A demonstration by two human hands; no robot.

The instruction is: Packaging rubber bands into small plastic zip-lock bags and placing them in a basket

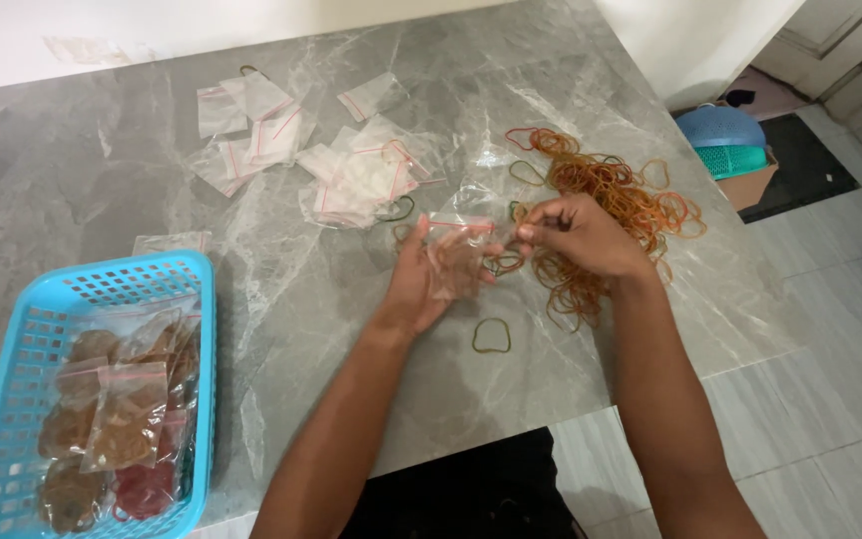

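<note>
A grey marble-look table [251, 299] carries everything, and both hands work near its front edge. Far to the left of the left hand [429, 284] sits a blue plastic basket [12, 419] of filled bags. Beyond the hands, up and to the left, lies a scatter of empty clear zip bags [341, 165]. Under and behind the right hand [581, 235] spreads a heap of rubber bands [621, 200]. The left hand, palm up, fingers curled, holds a small clear bag [456, 255]. The right hand's fingertips are pinched together at the bag's mouth, touching it. A single green rubber band [492, 336] lies just below the hands.
</note>
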